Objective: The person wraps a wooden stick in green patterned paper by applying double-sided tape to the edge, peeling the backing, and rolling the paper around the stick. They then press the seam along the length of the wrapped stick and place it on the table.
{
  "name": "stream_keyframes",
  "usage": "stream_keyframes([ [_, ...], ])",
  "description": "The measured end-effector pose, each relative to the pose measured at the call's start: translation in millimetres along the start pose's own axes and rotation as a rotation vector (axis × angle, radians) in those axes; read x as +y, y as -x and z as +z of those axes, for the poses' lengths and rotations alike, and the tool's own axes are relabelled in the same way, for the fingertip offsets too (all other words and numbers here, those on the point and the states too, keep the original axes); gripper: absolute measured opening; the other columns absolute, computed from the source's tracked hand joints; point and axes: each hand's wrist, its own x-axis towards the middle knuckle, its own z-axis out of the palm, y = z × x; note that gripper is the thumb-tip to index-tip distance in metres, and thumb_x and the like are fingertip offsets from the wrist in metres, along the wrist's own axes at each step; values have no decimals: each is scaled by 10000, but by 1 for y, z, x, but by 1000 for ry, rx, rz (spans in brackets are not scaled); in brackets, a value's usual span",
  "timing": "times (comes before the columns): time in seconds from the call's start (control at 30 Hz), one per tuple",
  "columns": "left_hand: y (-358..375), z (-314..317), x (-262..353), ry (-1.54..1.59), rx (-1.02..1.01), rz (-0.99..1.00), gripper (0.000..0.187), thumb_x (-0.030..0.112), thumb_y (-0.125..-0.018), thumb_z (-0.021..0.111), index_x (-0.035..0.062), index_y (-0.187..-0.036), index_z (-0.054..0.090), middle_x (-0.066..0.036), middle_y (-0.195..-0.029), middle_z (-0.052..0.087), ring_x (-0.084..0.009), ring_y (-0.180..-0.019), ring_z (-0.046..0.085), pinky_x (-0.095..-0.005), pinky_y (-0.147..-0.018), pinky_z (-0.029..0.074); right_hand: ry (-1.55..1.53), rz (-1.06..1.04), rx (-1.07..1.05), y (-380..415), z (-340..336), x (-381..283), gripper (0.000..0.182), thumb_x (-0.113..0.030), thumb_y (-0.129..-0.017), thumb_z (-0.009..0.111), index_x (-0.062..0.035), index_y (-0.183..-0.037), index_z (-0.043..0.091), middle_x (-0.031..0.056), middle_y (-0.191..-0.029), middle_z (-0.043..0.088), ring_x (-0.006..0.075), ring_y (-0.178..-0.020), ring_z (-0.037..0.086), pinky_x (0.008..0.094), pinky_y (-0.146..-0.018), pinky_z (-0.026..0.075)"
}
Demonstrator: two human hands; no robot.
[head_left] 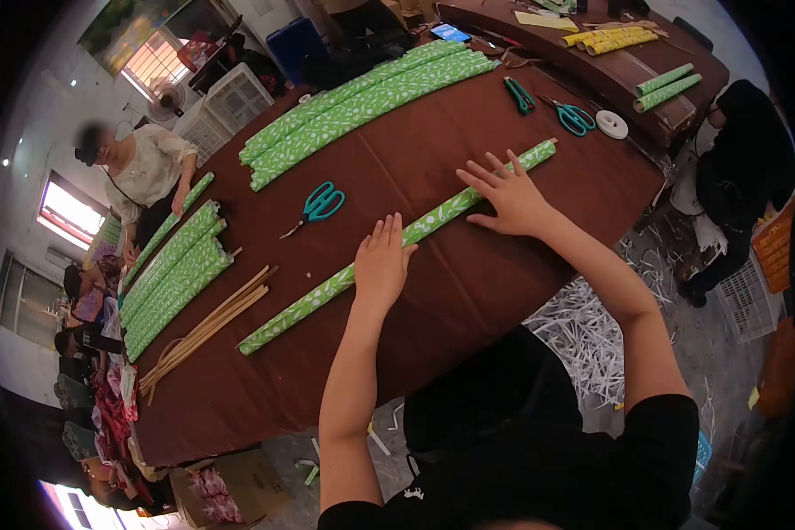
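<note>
A long green patterned paper roll (316,298) lies slantwise on the brown-covered table (415,344). My left hand (382,265) rests flat on its middle, fingers stretched out together. Nearer the roll's far right end, my right hand (511,199) lies over it with fingers spread. Neither hand is wrapped around the roll. Left of my left hand lies a pair of teal-handled scissors (314,210). Beyond my right hand are a second pair of teal scissors (570,117), a teal utility knife (519,95) and a white roll of tape (611,124).
Green patterned rolls (362,106) lie along the far edge, with another bundle (177,274) at left beside thin wooden sticks (212,327). A person (146,168) works at the left end. Yellow rolls (614,40) lie on another table. Shredded paper (583,344) covers the floor at right.
</note>
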Motion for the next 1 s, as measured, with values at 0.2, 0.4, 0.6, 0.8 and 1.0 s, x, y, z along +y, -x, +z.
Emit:
stream_keyframes([
  [0.2,2,-1,2,-3,-2,-19,592,338,-942,564,19,-1415,406,-159,-1397,508,-280,-1323,460,-430,-1063,380,-321,-308,-67,-17,7,-52,749,-627,-884,520,-256,-1502,319,81,-1564,269,306,-1443,244,568,-1152,160],
  [0.4,0,-11,8,65,-36,-60,566,366,-986,459,-4,-1411,408,-171,-1412,492,-296,-1342,435,-449,-1108,315,-237,-350,-38,-16,9,-54,708,-681,-878,466,-342,-1486,339,89,-1579,226,341,-1463,165,582,-1158,101],
  [0.6,-8,-11,10,130,-123,-203,556,381,-1029,307,-22,-1387,442,-169,-1406,497,-298,-1348,426,-470,-1122,291,-306,-303,-52,-17,14,-54,711,-699,-859,481,-338,-1465,388,94,-1581,218,350,-1467,138,605,-1148,76],
  [0.8,-23,-4,25,-9,-159,-335,540,349,-1032,292,-27,-1391,438,-174,-1407,497,-274,-1360,415,-507,-1151,211,-238,-198,-14,-11,13,-54,735,-721,-832,498,-343,-1455,406,99,-1572,242,376,-1463,132,648,-1122,67],
  [1.0,-20,10,27,6,-30,-299,524,327,-1030,303,-31,-1383,450,-175,-1409,495,-271,-1372,396,-491,-1171,162,-251,-185,-13,-11,14,-56,725,-713,-819,523,-345,-1438,434,113,-1560,267,386,-1453,166,665,-1112,85],
])
